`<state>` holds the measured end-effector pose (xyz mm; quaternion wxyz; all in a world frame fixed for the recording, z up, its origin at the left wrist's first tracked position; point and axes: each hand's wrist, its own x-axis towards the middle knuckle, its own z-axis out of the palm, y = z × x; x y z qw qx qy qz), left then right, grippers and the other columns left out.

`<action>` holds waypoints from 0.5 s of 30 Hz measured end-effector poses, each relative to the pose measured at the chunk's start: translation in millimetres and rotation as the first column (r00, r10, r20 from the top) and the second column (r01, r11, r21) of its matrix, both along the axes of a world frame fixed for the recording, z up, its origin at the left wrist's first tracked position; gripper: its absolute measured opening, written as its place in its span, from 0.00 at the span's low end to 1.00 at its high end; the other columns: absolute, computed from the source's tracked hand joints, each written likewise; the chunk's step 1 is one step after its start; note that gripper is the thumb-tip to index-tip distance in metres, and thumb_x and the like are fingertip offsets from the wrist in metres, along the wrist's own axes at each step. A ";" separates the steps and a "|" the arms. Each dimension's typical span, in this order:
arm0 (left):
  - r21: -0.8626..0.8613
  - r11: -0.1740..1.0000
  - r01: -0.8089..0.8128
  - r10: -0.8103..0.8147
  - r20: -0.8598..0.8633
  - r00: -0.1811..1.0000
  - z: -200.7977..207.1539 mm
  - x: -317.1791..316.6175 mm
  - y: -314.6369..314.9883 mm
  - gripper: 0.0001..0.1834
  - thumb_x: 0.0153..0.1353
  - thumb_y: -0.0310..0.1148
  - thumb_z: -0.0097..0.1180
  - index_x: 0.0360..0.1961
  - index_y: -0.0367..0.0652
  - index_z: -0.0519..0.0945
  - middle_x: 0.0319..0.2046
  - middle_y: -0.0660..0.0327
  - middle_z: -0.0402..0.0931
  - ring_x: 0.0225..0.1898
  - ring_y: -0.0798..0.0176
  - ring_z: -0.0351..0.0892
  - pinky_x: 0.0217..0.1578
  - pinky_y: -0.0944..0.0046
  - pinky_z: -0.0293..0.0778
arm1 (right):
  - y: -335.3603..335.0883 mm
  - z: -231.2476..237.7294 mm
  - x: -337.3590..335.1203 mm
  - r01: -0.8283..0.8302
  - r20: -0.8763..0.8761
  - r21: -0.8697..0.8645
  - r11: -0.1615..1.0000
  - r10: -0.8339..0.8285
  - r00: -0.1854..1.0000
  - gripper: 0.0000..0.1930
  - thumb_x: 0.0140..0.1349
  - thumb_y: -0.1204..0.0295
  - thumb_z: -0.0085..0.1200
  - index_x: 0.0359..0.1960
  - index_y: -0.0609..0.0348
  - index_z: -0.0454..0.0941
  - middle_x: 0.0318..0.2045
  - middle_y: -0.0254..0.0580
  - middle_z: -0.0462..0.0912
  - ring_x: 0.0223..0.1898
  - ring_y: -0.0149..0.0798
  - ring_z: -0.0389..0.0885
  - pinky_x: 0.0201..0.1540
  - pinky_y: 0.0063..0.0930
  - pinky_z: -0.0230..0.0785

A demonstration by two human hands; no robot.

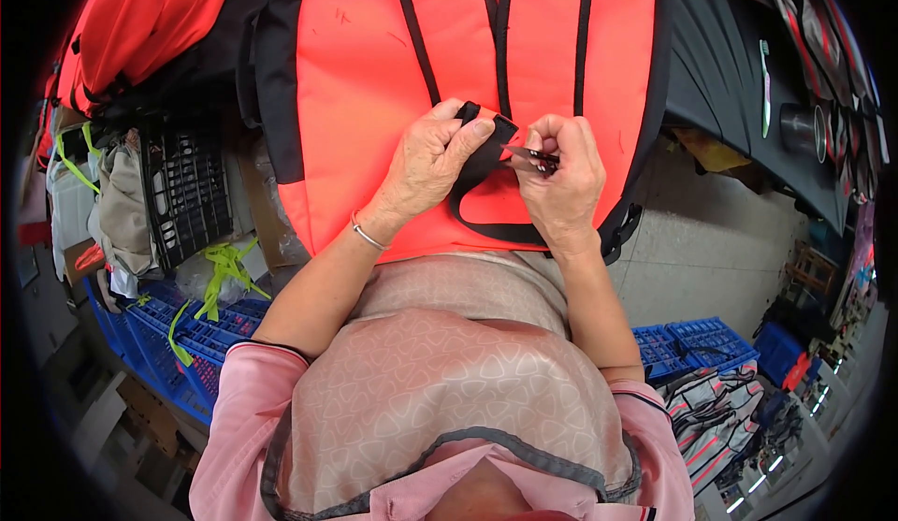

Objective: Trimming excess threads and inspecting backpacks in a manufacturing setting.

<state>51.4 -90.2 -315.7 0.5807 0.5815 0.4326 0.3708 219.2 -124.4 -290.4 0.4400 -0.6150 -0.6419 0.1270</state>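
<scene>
A bright coral bag [365, 81] with black piping and black sides lies in front of me, its near edge against my lap. My left hand [421, 161] is closed, pinching a black webbing strap [479, 167] near its end between thumb and fingers. The strap loops down over the bag's near part. In my right hand [569, 184] I grip small thread snips [538, 157] with dark handles. Their silver blades point left, close to the strap end; whether they touch it I cannot tell. The palm hides part of the handles.
More coral bags [159, 25] are piled at the far left. A black crate [187, 189] and blue crates [178, 334] stand at left, with another blue crate [697, 343] at right. On the dark table at right are a toothbrush [765, 91] and a metal cup [803, 133].
</scene>
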 end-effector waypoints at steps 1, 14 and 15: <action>0.016 0.999 0.032 -0.031 -0.024 0.999 -0.5 -1.4 0.7 0.19 0.71 0.41 0.54 0.35 0.33 0.84 0.36 0.61 0.75 0.35 0.69 0.72 0.36 0.68 0.70 | -2.0 3.0 2.5 -0.039 -0.075 -0.030 0.999 0.036 0.997 0.10 0.52 0.84 0.61 0.32 0.60 0.73 0.27 0.38 0.72 0.23 0.35 0.75 0.22 0.30 0.70; -0.077 0.991 0.106 -0.098 0.102 0.990 3.4 -3.7 -0.2 0.20 0.74 0.42 0.48 0.41 0.34 0.84 0.38 0.68 0.69 0.36 0.77 0.70 0.38 0.73 0.69 | -11.9 19.7 6.3 -0.123 -0.055 -0.042 0.991 0.121 0.991 0.10 0.53 0.79 0.68 0.37 0.59 0.84 0.28 0.38 0.78 0.25 0.36 0.80 0.26 0.29 0.73; -0.069 0.993 0.098 -0.092 0.086 0.992 5.8 -2.8 -1.1 0.20 0.74 0.42 0.49 0.40 0.34 0.84 0.37 0.68 0.69 0.37 0.77 0.70 0.39 0.72 0.70 | -12.0 19.0 6.6 -0.120 -0.031 -0.027 0.992 0.120 0.992 0.08 0.54 0.77 0.68 0.36 0.58 0.85 0.28 0.37 0.78 0.24 0.37 0.80 0.26 0.31 0.73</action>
